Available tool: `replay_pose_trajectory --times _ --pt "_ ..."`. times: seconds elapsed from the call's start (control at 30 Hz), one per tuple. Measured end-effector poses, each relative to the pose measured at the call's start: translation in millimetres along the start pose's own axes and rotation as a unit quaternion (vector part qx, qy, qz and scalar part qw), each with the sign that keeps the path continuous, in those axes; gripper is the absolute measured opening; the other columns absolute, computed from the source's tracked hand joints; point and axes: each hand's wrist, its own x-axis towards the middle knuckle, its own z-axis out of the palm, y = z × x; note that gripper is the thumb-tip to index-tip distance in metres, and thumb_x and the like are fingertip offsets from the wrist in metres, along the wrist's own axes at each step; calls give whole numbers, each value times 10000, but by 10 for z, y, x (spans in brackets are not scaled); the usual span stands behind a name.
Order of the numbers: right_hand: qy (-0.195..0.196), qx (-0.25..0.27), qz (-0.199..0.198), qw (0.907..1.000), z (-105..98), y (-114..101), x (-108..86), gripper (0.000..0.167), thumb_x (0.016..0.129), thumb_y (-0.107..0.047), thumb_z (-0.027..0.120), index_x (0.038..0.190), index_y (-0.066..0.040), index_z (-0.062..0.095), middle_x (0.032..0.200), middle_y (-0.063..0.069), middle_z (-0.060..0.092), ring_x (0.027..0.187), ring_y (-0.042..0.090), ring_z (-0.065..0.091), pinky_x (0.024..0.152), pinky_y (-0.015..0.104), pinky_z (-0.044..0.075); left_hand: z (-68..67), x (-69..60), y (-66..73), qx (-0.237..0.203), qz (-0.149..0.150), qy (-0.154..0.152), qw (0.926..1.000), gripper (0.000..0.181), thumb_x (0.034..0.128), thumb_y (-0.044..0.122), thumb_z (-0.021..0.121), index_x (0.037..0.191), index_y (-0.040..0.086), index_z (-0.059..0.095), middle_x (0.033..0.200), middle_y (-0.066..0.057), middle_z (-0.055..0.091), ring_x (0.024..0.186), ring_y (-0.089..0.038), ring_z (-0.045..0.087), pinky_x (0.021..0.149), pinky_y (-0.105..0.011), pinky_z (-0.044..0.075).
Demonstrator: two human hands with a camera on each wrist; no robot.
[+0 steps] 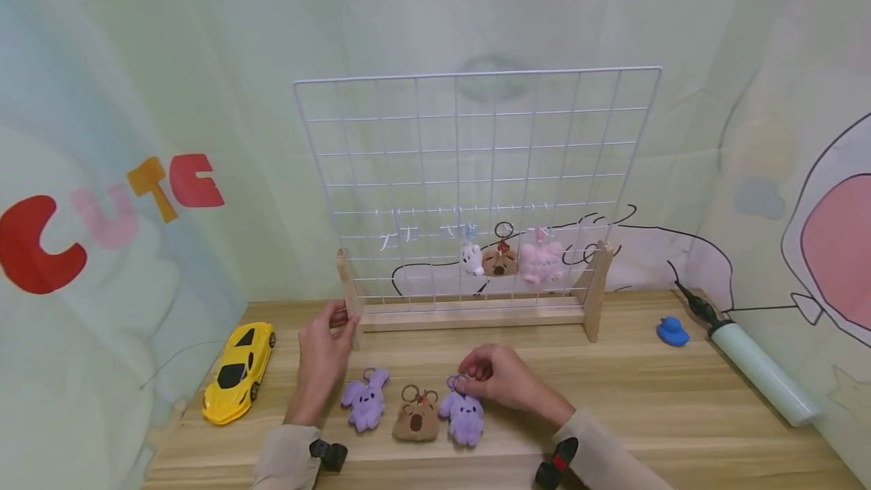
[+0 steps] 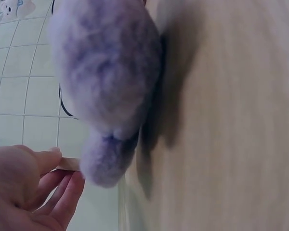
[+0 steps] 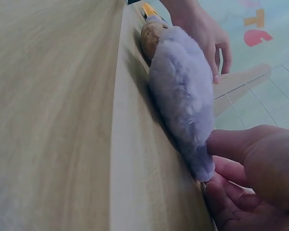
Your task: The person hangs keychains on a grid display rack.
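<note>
The left hand [image 1: 323, 350] grips the lower left wooden foot of the white wire grid rack [image 1: 476, 318]; in the left wrist view its thumb and fingers [image 2: 70, 192] pinch the wood's end. The right hand [image 1: 506, 380] pinches the top of the right purple plush keychain [image 1: 466, 420], by its ring, as it lies on the table; the right wrist view shows the fingers at one end of the purple plush [image 3: 183, 82]. A brown plush keychain [image 1: 416, 422] and another purple one [image 1: 366, 403] lie to its left.
A white plush [image 1: 472, 258], a brown plush [image 1: 500, 262] and a pink plush [image 1: 540, 260] hang on the grid, with several white hooks left of and above them. A yellow toy car [image 1: 238, 374] stands left; a blue duck [image 1: 672, 331] and a pump [image 1: 762, 369] are right.
</note>
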Motion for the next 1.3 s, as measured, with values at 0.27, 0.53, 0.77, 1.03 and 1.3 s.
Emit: replay_pose_trajectory --times 0.27,0.53,0.77,1.03,1.3 --pt "38 -141 -48 9999 -2 -35 -6 180 903 -223 895 971 -120 764 857 -38 690 758 63 610 670 185 560 -2 8 1 -31 19 -44 10000 290 1007 46 763 1277 -36 697 1186 -256 788 1064 -392 788 897 -481 694" --pt "95 65 -347 9993 21 96 -30 90 938 -197 854 983 -179 778 861 -59 739 748 52 632 657 192 572 4 -4 6 -143 -88 -110 9998 286 1007 32 758 1280 -30 696 1197 -262 786 1079 -404 786 906 -468 693" --pt "274 74 -438 9986 34 147 -20 112 940 -211 856 1029 -161 812 847 -73 740 728 17 624 640 177 569 12 -7 4 -190 -164 -167 9995 292 1014 34 749 1294 -24 689 1206 -268 782 1098 -408 782 918 -466 690" --pt "12 -54 -211 9998 26 19 -30 133 901 -161 880 1003 -114 809 822 -75 674 730 21 581 639 167 519 3 -8 7 -130 -187 -174 9996 297 1020 46 745 1304 -16 684 1213 -267 781 1108 -407 779 926 -493 687" --pt "-24 -45 -301 9995 14 36 -14 115 901 -90 859 941 -142 764 836 -54 713 734 32 601 643 173 540 -8 -2 13 -83 -156 -151 9997 299 1019 44 746 1303 -20 679 1214 -270 779 1107 -409 780 925 -492 687"
